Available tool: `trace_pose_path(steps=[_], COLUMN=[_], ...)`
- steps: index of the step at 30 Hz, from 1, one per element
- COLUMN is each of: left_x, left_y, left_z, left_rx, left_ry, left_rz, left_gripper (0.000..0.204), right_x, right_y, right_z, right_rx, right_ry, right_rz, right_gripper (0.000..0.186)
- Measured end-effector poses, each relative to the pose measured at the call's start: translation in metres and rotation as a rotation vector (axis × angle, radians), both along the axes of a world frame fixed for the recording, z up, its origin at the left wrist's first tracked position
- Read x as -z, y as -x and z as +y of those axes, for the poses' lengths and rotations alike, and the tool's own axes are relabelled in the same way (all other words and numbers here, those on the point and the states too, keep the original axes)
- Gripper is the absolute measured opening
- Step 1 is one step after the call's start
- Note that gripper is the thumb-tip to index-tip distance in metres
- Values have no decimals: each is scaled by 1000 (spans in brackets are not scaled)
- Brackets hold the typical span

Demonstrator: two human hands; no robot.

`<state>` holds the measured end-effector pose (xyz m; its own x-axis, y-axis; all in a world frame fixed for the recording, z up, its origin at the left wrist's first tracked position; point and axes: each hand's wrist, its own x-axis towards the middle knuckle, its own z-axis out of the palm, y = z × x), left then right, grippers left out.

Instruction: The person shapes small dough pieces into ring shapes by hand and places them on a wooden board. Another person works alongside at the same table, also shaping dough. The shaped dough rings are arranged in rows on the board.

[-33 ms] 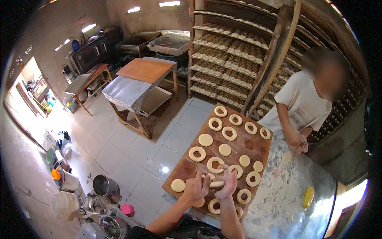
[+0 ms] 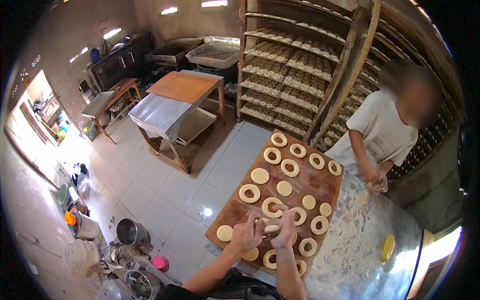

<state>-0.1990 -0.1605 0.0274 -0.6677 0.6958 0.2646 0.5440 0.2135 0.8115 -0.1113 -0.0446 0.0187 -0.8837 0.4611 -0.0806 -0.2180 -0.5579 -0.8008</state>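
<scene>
Over a wooden board (image 2: pixel 242 215) with several pale dough rings (image 2: pixel 249 194) and flat dough discs (image 2: pixel 260 176), both of my hands hold a piece of dough (image 2: pixel 271 229) that looks like a ring. My left hand (image 2: pixel 246 235) grips its left side with curled fingers. My right hand (image 2: pixel 284 231), dusted with flour, grips the right side, fingers bent over it. Part of the piece is hidden by my fingers. One more disc (image 2: pixel 225 233) lies just left of my left hand.
A co-worker (image 2: pixel 380 125) stands right, hands together beside the floured steel table (image 2: pixel 345 240), which bears a yellow object (image 2: pixel 387 247). Racks of dough trays (image 2: pixel 295 65) stand behind. A second table (image 2: pixel 155 117) stands back left; pots and buckets (image 2: pixel 131 232) sit lower left.
The dough between my hands has shifted slightly, and my right fingers are a little higher and further left on it. The view has moved very slightly.
</scene>
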Motion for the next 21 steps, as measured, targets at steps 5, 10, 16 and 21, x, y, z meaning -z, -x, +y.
trace_pose_path(steps=[5, 10, 16, 21], left_x=[-3, 4, 14, 27], left_y=[48, 112, 119, 114], left_z=[5, 22, -6, -5], left_rx=[62, -159, -55, -17], left_ry=[87, 412, 608, 677], left_rz=[-171, 118, 171, 167], left_gripper=[32, 43, 60, 71], right_x=[-1, -11, -6, 16], right_y=[61, 99, 88, 101], right_z=[-9, -3, -16, -25], right_rx=[-35, 118, 97, 112], right_ry=[-504, -1056, -1437, -1641], right_rz=[-191, -877, -985, -1045], right_gripper=[55, 66, 74, 77])
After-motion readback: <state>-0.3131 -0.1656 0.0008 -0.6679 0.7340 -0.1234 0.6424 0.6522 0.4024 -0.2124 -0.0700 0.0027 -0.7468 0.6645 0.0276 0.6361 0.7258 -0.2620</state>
